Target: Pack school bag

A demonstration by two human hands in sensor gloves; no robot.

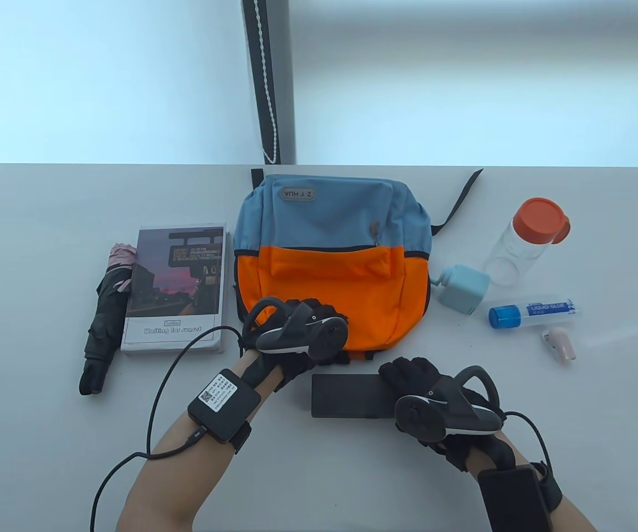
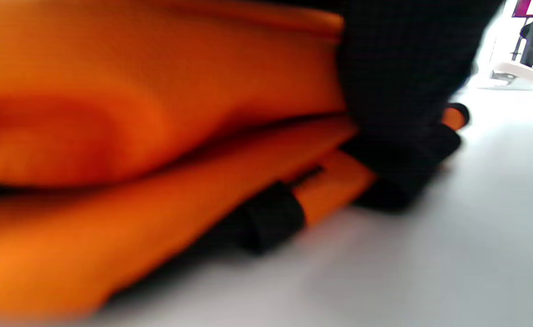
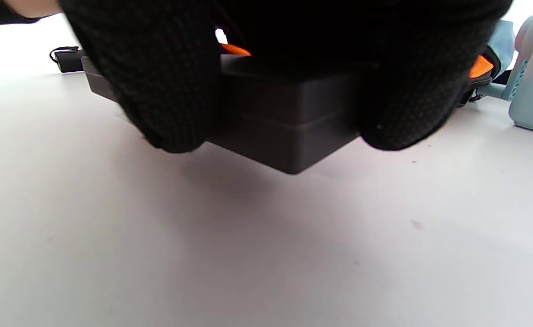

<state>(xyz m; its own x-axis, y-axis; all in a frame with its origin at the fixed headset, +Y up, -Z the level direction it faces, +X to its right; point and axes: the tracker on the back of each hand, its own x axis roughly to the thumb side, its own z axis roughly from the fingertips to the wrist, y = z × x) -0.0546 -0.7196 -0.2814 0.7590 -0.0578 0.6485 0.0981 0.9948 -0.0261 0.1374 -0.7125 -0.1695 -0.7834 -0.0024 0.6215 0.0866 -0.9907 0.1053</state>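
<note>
A blue and orange backpack (image 1: 332, 249) lies flat mid-table, its orange end toward me. My left hand (image 1: 310, 316) rests on that near orange edge; in the left wrist view a gloved finger (image 2: 398, 91) curls over the orange fabric (image 2: 157, 113) down to the table. My right hand (image 1: 407, 374) grips the right end of a flat black box (image 1: 346, 396) that lies just in front of the bag. In the right wrist view two gloved fingers (image 3: 157, 91) clamp the box (image 3: 289, 122) from both sides, its corner just off the white table.
Left of the bag lie a book (image 1: 177, 288) and a folded black umbrella (image 1: 105, 316). To its right are a clear bottle with an orange lid (image 1: 524, 238), a light blue gadget (image 1: 463, 288), a glue tube (image 1: 535, 313) and a small pink-white item (image 1: 560, 342).
</note>
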